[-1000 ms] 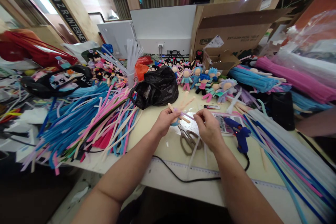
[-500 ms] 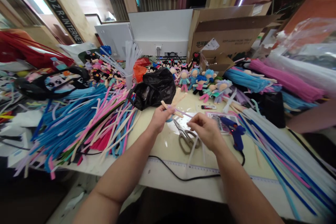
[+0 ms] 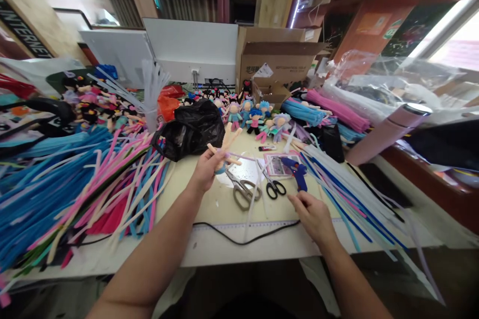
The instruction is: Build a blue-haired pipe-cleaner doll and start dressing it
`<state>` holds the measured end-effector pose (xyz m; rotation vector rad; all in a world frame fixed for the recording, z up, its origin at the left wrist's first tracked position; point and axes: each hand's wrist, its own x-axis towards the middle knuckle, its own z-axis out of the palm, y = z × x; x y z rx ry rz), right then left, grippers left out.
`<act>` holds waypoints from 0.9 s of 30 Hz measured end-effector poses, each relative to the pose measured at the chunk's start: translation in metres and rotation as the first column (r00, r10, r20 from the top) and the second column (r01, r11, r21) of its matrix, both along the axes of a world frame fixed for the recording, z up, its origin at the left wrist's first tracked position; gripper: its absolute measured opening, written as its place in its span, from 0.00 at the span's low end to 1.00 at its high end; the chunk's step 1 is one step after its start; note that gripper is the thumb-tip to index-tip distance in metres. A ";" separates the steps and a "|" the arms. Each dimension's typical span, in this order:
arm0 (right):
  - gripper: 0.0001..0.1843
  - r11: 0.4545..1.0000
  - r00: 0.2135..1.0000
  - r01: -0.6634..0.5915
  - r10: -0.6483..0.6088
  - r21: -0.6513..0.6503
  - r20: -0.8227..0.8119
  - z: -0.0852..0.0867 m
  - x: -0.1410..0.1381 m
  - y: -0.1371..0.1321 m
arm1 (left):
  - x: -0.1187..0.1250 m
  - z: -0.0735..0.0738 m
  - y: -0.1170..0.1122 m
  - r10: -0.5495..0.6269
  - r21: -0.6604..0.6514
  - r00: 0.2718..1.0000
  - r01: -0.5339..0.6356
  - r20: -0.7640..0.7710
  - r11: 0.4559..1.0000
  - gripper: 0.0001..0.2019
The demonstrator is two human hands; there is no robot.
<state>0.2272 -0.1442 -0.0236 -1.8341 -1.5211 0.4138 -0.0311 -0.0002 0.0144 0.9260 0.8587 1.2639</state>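
Observation:
My left hand is closed around a half-made pipe-cleaner doll with cream limbs and a lavender strip about its middle. A thin lavender pipe cleaner stretches from the doll toward the right. My right hand hovers by the table's front edge, fingers curled together; whatever they hold, if anything, is hidden. Just above it lies a blue glue gun. Between the hands rest grey-handled scissors and smaller black-handled scissors, with a pale strip across the grey pair.
Bundles of blue and pink pipe cleaners cover the left side; white and blue ones lie right. Finished dolls stand behind a black plastic bag. A black cord crosses the front. A pink flask stands right.
My right hand has moved away from the doll, down and to the right, below the glue gun. My left hand keeps hold of the doll. The view has turned right.

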 end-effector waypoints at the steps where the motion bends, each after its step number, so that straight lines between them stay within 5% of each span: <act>1: 0.21 0.995 0.993 0.083 -0.087 0.050 0.078 -0.005 0.008 0.001 | 0.001 0.000 -0.001 -0.009 0.005 1.000 0.009 0.006 1.000 0.20; 7: 0.25 0.950 0.923 0.245 -0.289 0.191 0.252 -0.031 0.039 0.033 | 0.002 0.001 -0.005 -0.042 0.021 0.999 0.042 0.021 0.999 0.22; 15: 0.25 0.974 0.969 0.225 -0.227 0.034 0.100 -0.013 0.036 0.076 | -0.003 0.001 -0.007 -0.149 0.061 0.986 0.154 -0.076 0.986 0.21; 19: 0.24 0.963 0.961 0.269 -0.267 0.027 -0.074 -0.011 0.039 0.080 | -0.004 -0.001 -0.004 -0.171 0.060 0.981 0.176 -0.088 0.983 0.22; 23: 0.24 0.943 0.868 0.317 -0.330 -0.097 -0.371 -0.005 0.040 0.077 | -0.002 -0.001 -0.004 -0.182 0.040 0.980 0.186 -0.079 0.982 0.19; 27: 0.20 0.969 0.786 0.247 -0.198 0.004 -0.586 0.016 0.027 0.077 | 0.000 -0.003 -0.004 -0.170 0.002 0.981 0.171 -0.091 0.985 0.13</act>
